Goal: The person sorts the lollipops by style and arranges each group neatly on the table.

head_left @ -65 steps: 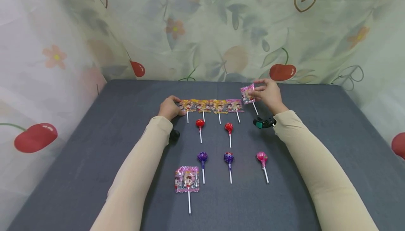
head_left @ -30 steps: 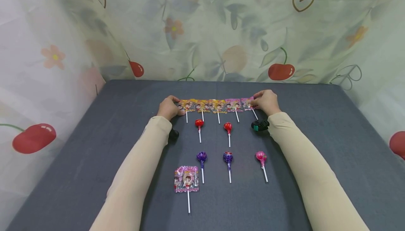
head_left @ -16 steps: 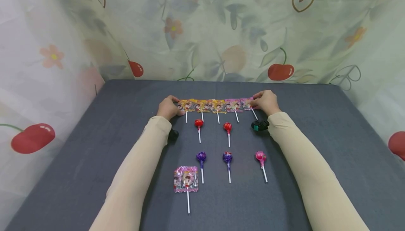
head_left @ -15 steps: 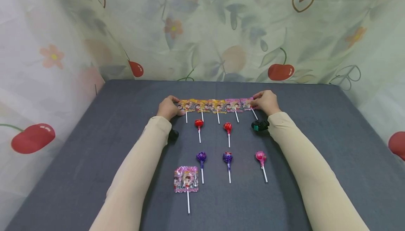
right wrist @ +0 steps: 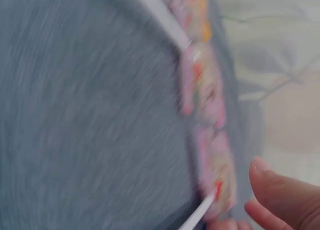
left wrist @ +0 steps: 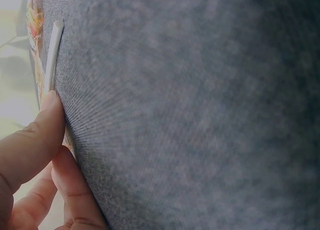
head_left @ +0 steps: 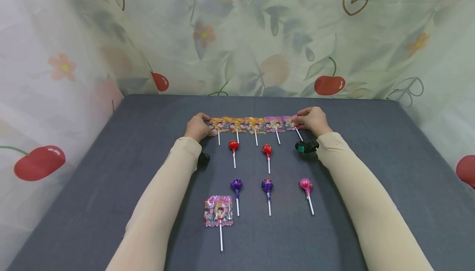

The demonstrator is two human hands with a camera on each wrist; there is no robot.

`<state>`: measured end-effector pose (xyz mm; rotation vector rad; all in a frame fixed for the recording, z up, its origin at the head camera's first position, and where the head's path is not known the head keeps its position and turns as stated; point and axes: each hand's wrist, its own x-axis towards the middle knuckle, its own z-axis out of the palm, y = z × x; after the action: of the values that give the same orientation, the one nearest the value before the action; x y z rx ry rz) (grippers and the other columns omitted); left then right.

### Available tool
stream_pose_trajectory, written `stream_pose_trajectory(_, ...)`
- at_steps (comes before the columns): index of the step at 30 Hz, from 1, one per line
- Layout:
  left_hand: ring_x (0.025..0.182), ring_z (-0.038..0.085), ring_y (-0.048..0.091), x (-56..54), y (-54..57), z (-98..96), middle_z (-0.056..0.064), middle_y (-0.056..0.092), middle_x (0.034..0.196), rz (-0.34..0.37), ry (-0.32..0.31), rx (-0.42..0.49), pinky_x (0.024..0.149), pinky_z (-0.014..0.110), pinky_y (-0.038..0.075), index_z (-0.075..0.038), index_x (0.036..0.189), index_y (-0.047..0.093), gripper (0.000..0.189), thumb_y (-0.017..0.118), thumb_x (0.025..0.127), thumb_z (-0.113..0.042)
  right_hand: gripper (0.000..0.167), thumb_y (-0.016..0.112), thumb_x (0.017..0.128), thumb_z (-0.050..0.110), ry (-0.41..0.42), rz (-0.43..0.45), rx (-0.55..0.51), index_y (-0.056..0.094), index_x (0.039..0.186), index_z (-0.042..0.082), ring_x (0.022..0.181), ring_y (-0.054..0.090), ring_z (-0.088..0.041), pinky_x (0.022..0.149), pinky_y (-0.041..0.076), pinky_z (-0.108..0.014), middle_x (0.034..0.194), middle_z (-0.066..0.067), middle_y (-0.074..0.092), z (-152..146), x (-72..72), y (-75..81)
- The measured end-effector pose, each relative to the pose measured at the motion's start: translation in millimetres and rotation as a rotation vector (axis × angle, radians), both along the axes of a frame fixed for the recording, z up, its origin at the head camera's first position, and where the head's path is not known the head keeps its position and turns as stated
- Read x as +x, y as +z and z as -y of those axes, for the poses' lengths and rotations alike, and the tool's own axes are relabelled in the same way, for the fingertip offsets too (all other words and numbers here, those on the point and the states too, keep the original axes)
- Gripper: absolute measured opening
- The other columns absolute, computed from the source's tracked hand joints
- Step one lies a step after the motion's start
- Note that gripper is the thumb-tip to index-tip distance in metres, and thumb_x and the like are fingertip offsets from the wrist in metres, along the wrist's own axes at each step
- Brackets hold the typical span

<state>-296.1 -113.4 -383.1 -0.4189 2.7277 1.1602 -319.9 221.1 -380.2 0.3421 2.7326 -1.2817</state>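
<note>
Flat-wrapped lollipops lie edge to edge in a row at the far part of the table, several yellow ones on the left and two pink ones on the right. At the row's left end my left hand (head_left: 197,127) pinches the wrapper edge of the leftmost yellow lollipop (head_left: 222,123); the left wrist view shows its white stick (left wrist: 54,55) beside the thumb. My right hand (head_left: 314,121) is at the rightmost pink lollipop (head_left: 289,122). In the blurred right wrist view, its thumb stands off that wrapper (right wrist: 217,165) while other fingertips are by its edge.
Two red ball lollipops (head_left: 267,150) lie below the row. Nearer are two purple ones (head_left: 267,186) and a pink one (head_left: 306,184). A pink flat-wrapped lollipop (head_left: 218,212) lies front left on the grey table (head_left: 111,172). A printed curtain (head_left: 237,36) stands behind.
My right hand has lowered the pink lollipop from above the table to the right end of the row, and its thumb now stands off the wrapper. The left hand has stayed in place.
</note>
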Motion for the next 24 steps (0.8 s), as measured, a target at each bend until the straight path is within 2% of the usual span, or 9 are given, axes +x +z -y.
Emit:
stream_pose_trajectory(4, 0.126, 0.032, 0.045, -1.3, -0.5, 0.4, 0.017, 0.049, 0.140, 0.003, 0.003, -0.003, 0.107, 0.044, 0.036, -0.007, 0.131, 0.052, 0.059, 0.079, 0.079, -0.009, 0.052, 0.064, 0.094, 0.027, 0.036, -0.053, 0.034, 0.050, 0.136, -0.001, 0.115, 0.056, -0.032, 0.097, 0.047, -0.043, 0.137, -0.024, 0.051, 8.0, 7.7, 9.3)
stream_pose_trajectory(8, 0.125, 0.032, 0.046, -2.6, -1.7, 0.5, 0.017, 0.050, 0.139, 0.007, 0.004, -0.007, 0.106, 0.044, 0.037, -0.008, 0.131, 0.053, 0.059, 0.080, 0.079, -0.009, 0.061, 0.061, 0.095, 0.034, 0.123, -0.165, 0.033, 0.041, 0.143, 0.002, 0.131, 0.044, -0.038, 0.102, 0.041, -0.051, 0.145, -0.024, 0.042, 23.5, 22.7, 21.0)
stream_pose_trajectory(15, 0.124, 0.032, 0.046, -3.1, -1.5, 1.9, 0.018, 0.050, 0.139, 0.005, 0.000, -0.008, 0.106, 0.044, 0.037, -0.007, 0.130, 0.053, 0.058, 0.080, 0.079, -0.009, 0.058, 0.063, 0.094, 0.035, 0.321, -0.295, -0.174, 0.043, 0.143, 0.010, 0.128, 0.049, -0.032, 0.099, 0.043, -0.050, 0.140, -0.016, 0.049, 61.2, 64.8, 42.8)
stream_pose_trajectory(20, 0.124, 0.032, 0.046, -2.4, -0.7, 3.9, 0.018, 0.050, 0.139, 0.006, -0.003, -0.019, 0.106, 0.043, 0.036, -0.007, 0.130, 0.053, 0.058, 0.080, 0.079, -0.010, 0.051, 0.065, 0.093, 0.024, 0.483, -0.299, -0.294, 0.048, 0.139, 0.008, 0.126, 0.051, -0.030, 0.101, 0.044, -0.043, 0.137, -0.014, 0.052, 92.1, 96.9, 49.6)
stream_pose_trajectory(24, 0.124, 0.032, 0.046, -1.4, 0.2, 4.6, 0.018, 0.050, 0.139, 0.008, -0.009, -0.026, 0.106, 0.043, 0.036, -0.007, 0.130, 0.053, 0.058, 0.080, 0.079, -0.011, 0.048, 0.070, 0.090, 0.017, 0.619, -0.294, -0.334, 0.053, 0.134, 0.006, 0.125, 0.053, -0.026, 0.104, 0.042, -0.037, 0.136, -0.012, 0.054, 114.3, 118.4, 47.8)
